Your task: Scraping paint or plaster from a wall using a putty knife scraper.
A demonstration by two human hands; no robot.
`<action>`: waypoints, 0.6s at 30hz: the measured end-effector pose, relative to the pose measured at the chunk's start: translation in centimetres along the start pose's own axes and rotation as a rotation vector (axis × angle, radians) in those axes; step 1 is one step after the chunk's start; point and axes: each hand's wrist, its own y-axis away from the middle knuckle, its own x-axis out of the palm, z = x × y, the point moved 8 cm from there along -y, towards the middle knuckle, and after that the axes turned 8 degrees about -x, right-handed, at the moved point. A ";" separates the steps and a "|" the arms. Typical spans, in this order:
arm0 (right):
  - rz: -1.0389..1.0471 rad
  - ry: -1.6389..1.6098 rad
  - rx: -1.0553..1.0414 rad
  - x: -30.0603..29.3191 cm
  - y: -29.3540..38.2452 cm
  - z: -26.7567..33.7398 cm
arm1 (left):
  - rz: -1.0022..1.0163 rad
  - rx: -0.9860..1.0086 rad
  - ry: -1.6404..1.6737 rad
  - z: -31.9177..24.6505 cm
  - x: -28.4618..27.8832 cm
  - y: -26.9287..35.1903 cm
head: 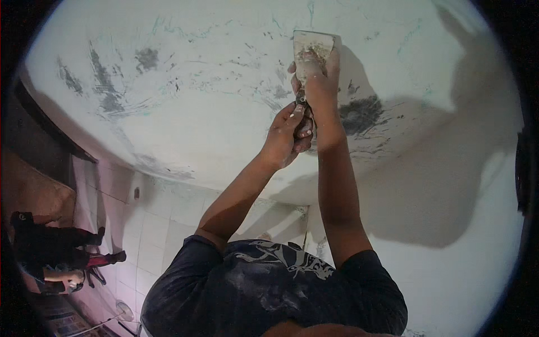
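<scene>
Both arms reach up to a pale wall (202,130) marked with grey patches and scratches. A wide-bladed putty knife (313,40) is held blade up, its blade caked with whitish filler. My right hand (322,80) grips it around the lower blade, thumb on the blade's face. Just below, my left hand (288,135) is closed around the handle end, thumb along it; the fingers partly hide the handle. A large dark grey patch (361,114) lies on the wall to the right of my right wrist.
At the lower left, another person (54,244) in dark clothes sits at a distance on the tiled floor side. A round fan-like object (124,311) stands near them. Floor tiles (145,227) show below the wall, and a broad shadow falls on the wall at right.
</scene>
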 end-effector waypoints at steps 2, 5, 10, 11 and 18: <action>0.024 0.012 0.031 0.0 -0.3 -1.3 | -0.113 -0.015 -0.043 -0.2 -0.6 0.1; 0.021 -0.039 0.076 0.1 -0.4 -1.4 | -0.104 -0.028 -0.092 -0.8 0.2 0.2; -0.083 0.073 0.088 1.0 0.3 0.1 | -0.041 -0.089 -0.139 -1.3 -0.2 0.4; -0.075 0.077 0.091 1.1 -0.2 0.2 | -0.043 -0.083 -0.132 -1.7 -0.2 0.0; -0.117 0.118 0.012 0.9 -0.6 0.9 | 0.044 -0.120 -0.196 -1.8 0.8 -0.2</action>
